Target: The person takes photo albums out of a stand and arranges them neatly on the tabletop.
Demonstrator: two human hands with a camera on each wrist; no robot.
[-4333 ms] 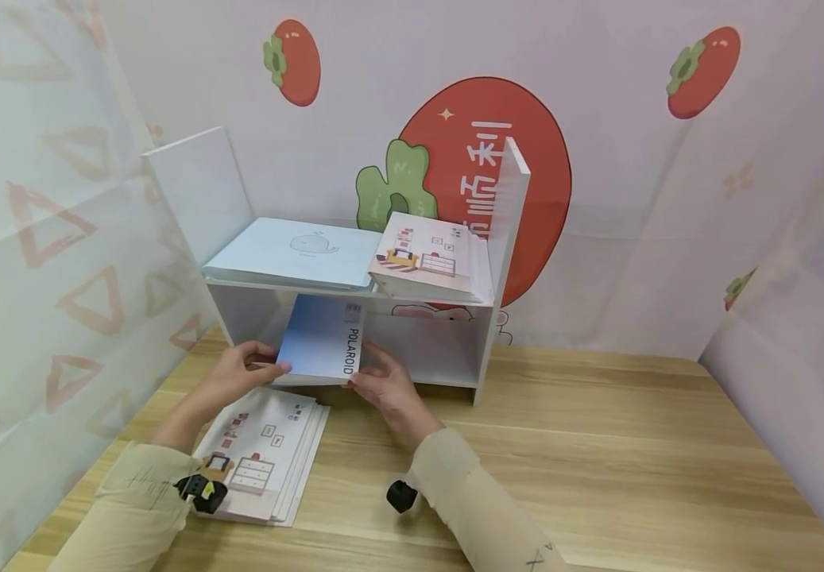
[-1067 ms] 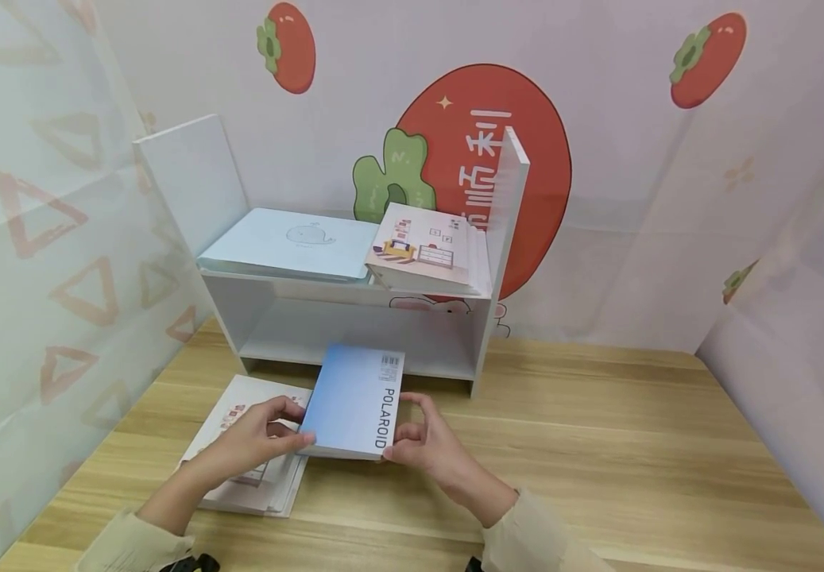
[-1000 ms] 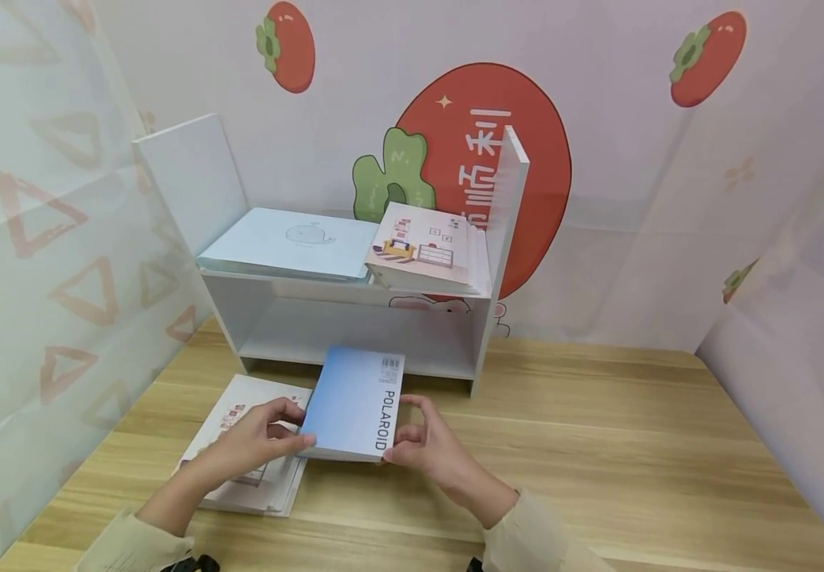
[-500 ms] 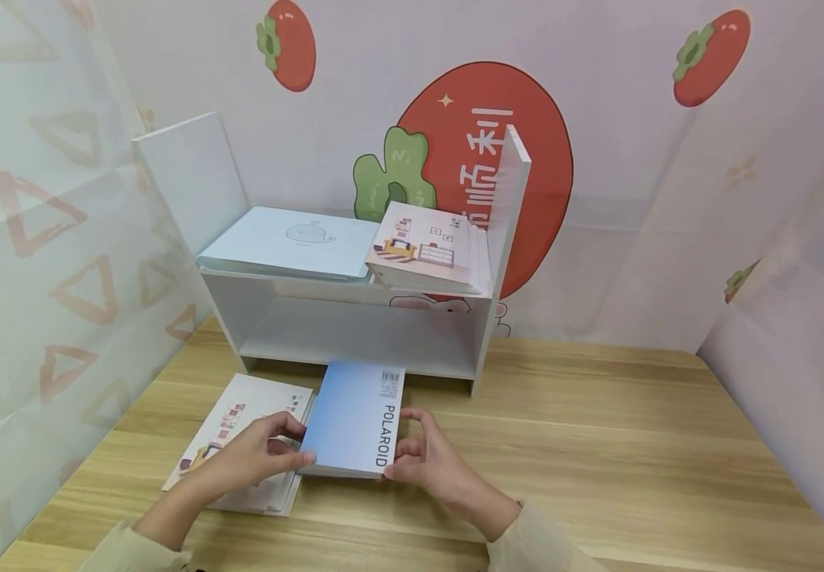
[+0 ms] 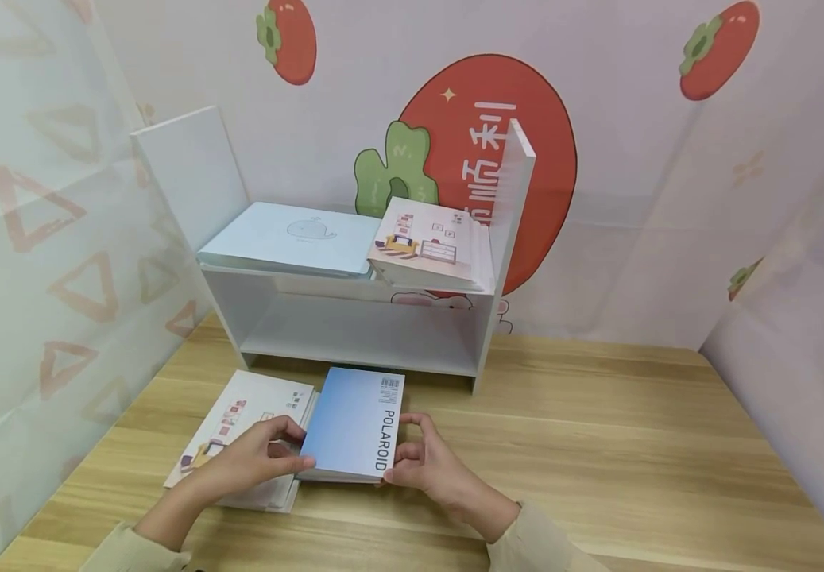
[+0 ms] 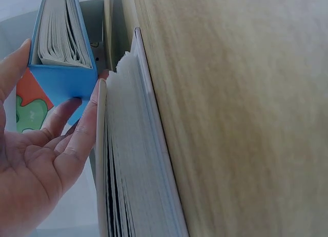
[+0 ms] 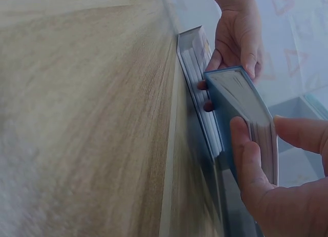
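A thick blue album marked POLAROID (image 5: 354,421), probably a photo album, lies cover up between my two hands in the head view. My left hand (image 5: 250,461) pinches its left edge, thumb on the cover and fingers beneath. On the opposite edge, my right hand (image 5: 433,465) grips it near the front corner. Loose white page edges of the blue album (image 6: 61,32) show in the left wrist view. Directly to its left, a white illustrated album (image 5: 261,397) lies on the table, partly covered by my left hand. In the right wrist view the blue album (image 7: 241,93) is tilted close beside the white one.
Behind stands a white two-level shelf (image 5: 369,357) with raised side panels. Its top level bears a pale blue whale-print album (image 5: 290,238) and a stack of illustrated albums (image 5: 426,246). Wooden tabletop (image 5: 633,453) extends to the right; printed cloth walls (image 5: 633,199) surround it.
Both hands have drawn the blue album out of the shelf's lower level, toward me and slightly right. Over the last second it has come down and nearer, beside the white album.
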